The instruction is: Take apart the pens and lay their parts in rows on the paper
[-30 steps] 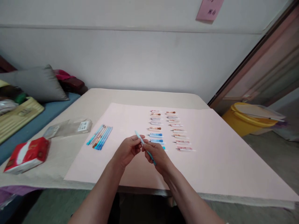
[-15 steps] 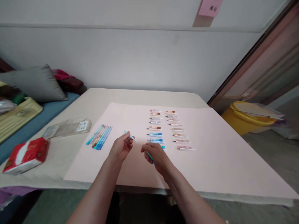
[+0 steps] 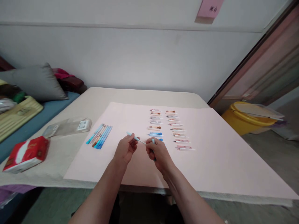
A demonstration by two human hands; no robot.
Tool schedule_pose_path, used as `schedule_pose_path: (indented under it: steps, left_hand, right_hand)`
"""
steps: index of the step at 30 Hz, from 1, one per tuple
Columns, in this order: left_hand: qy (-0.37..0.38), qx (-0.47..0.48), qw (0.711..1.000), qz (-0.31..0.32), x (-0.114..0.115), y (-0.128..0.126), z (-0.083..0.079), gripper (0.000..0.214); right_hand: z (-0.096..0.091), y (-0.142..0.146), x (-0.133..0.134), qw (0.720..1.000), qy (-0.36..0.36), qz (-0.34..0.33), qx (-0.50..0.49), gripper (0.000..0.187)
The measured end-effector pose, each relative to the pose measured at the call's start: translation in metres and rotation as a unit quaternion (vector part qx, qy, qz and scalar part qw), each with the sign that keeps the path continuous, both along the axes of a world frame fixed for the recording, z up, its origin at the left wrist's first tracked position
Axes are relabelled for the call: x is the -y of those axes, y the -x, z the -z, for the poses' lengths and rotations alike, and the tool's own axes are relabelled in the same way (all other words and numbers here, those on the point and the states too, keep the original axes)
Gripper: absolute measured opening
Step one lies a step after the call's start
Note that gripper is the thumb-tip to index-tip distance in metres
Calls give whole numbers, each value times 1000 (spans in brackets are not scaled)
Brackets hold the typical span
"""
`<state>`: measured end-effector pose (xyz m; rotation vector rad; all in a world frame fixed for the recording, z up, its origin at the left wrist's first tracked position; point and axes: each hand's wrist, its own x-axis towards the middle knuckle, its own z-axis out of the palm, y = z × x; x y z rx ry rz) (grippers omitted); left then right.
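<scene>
My left hand (image 3: 127, 147) is closed in a pinch around a slim pale blue pen piece (image 3: 130, 134), from which a thin white stem (image 3: 141, 142) points right. Facing it, my right hand (image 3: 158, 150) has its fingertips at the far end of that stem. A light blue pen part (image 3: 153, 141) also shows in my right fist; most of it is hidden by the fingers. Both hands are above the pink sheet (image 3: 93, 168). Just beyond the right hand lie blue pens (image 3: 155, 134), at the near end of a column of pens.
Several blue and brown pens (image 3: 99, 136) lie side by side at left. A second column of pens (image 3: 182, 141) runs at right. Left of the sheet are a clear plastic sleeve (image 3: 70, 127) and a red tissue pack (image 3: 26, 152). A yellow bucket (image 3: 243, 119) stands beyond the right edge.
My hands have come together, the left moving right. The white stem now reaches my right fingertips. The blue part in my right hand has tilted more upright.
</scene>
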<state>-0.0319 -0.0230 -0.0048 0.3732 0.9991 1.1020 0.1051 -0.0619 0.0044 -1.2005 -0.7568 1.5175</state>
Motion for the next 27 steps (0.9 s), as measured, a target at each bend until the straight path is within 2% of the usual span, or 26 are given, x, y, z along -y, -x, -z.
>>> schedule_pose_path:
  steps: [4,9,12,15,19,27]
  left_hand:
    - [50,28,997,-43,-9,12,2,10]
    - [53,65,995,-54,-12,16,6,7]
    - [21,60,997,-34,-9,12,5,6]
    - [-23,45,999,21,-3,6,1,9]
    - [-31,36,996,75,7,-5,-6,12]
    - [-16,27,998,49,14,-16,-7,12]
  right_hand:
    - [-6,-14,-1,999,-2,3,-35,8]
    - [-12,-23,-1,998,-14,15,-55,10]
    - [-12,-23,-1,998,-26,23,-53,10]
    - [-10,-21,-2,999,-34,13,-32,10]
    - [-7,-15,-3,999,-40,-6,13,8]
    - [-5,-12,-3,997,-26,-44,54,3]
